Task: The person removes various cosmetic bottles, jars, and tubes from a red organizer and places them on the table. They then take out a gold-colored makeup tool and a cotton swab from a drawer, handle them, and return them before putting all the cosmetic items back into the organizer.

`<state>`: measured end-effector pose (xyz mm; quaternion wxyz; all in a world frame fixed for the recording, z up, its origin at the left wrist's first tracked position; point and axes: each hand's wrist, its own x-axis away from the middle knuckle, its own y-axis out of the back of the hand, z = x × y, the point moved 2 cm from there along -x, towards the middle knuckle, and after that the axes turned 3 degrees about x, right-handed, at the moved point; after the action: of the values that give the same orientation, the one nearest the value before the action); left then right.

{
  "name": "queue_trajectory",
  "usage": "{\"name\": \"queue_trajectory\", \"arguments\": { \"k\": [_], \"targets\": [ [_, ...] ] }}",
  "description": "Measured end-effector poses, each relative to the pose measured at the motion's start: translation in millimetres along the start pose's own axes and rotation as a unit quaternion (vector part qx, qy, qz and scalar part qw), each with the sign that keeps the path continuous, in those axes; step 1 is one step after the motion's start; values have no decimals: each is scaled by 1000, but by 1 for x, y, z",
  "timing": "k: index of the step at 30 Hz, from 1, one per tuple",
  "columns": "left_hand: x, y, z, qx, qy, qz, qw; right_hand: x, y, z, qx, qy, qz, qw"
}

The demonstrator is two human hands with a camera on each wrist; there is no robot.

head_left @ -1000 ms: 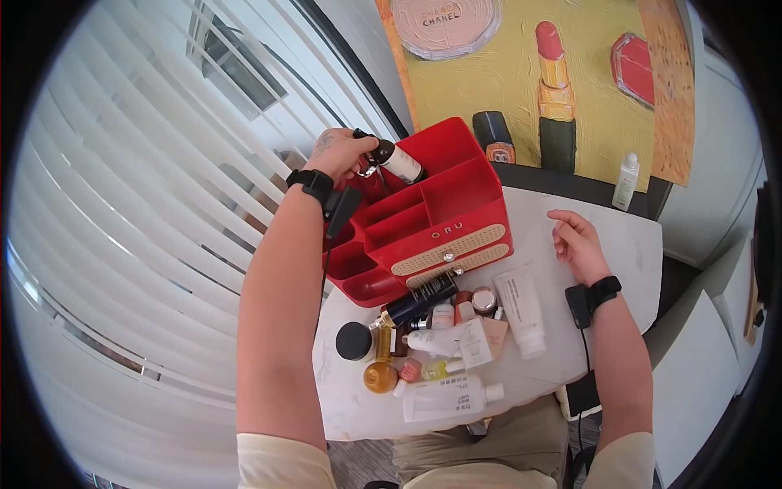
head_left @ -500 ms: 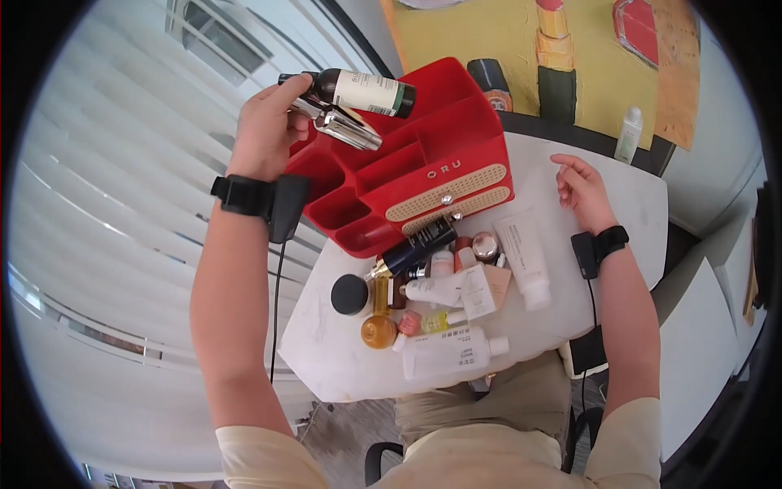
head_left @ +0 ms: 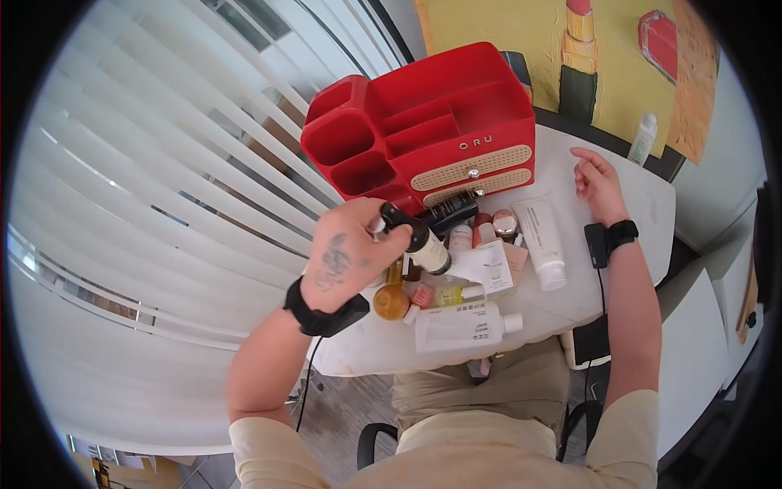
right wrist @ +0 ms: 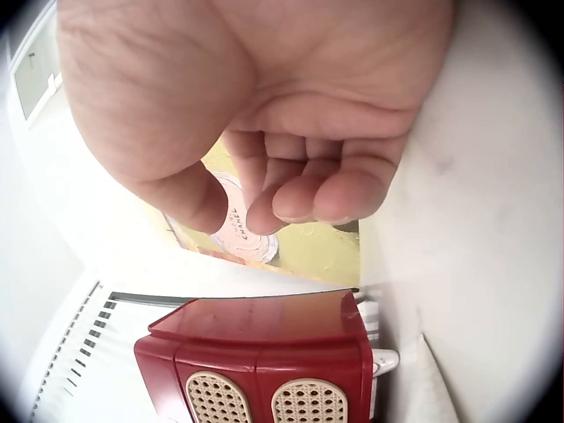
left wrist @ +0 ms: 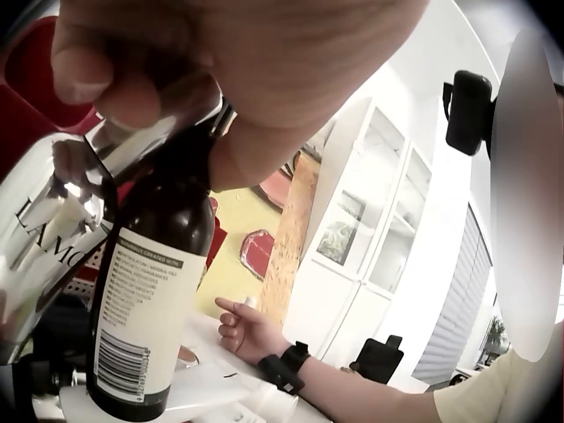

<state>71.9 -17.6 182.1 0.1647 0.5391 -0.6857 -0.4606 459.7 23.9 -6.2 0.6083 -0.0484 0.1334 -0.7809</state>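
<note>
My left hand [head_left: 346,253] grips a dark brown bottle [head_left: 430,251] with a cream label by its black top, just over the cosmetics on the table. In the left wrist view the same hand also holds a shiny silver bottle [left wrist: 44,229] beside that dark one; the hand hides it in the head view. My right hand [head_left: 599,183] rests at the table's right side, fingers loosely curled around nothing. Behind the left hand stands a red organizer [head_left: 423,122] with upper compartments and two woven-front drawers.
Under and beside the left hand lie a white tube [head_left: 539,240], a clear bottle [head_left: 460,328], an amber round-capped bottle [head_left: 392,301], a dark blue bottle [head_left: 450,213] and small boxes. A white bottle [head_left: 643,140] stands at the back right. White blinds [head_left: 163,244] hang close on the left.
My left hand has lifted the dark bottle and the silver bottle out of the organizer and brought them toward me, over the cosmetics. The right hand has stayed at the table's right side.
</note>
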Motion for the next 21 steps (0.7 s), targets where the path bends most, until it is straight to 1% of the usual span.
{"name": "queue_trajectory", "arguments": {
  "k": [2,3,5,7,9,10,11,12,14,16,17,19,21],
  "targets": [
    [5,-5,1,-39,-18,0,999,2,-1,1,4,2,2,1000],
    [6,-6,2,-38,-19,-5,999,2,-1,1,5,2,1,1000],
    [9,-7,4,-7,9,-19,1000,3,-3,1,35,13,-1,999],
    [15,-5,3,14,12,-28,999,10,-8,9,68,25,-1,997],
    [21,-4,3,34,14,-41,998,30,-31,31,138,80,6,987],
    [24,-5,4,26,-5,-55,998,43,-51,44,207,97,25,973],
    [28,-6,3,17,-24,-66,997,59,-74,57,245,120,86,958],
    [30,-8,2,18,-23,-66,997,75,-99,70,280,141,145,938],
    [35,-10,-4,25,-57,-67,996,104,-149,95,360,135,239,892],
    [39,-12,-9,29,-67,-65,995,111,-183,87,418,210,277,839],
    [39,-12,-10,32,-73,-64,995,111,-196,83,419,213,274,839],
    [40,-13,-9,28,-84,-74,993,111,-217,78,474,216,284,805],
    [43,-10,-8,27,-91,-87,992,111,-223,82,483,207,285,801]
  ]
}}
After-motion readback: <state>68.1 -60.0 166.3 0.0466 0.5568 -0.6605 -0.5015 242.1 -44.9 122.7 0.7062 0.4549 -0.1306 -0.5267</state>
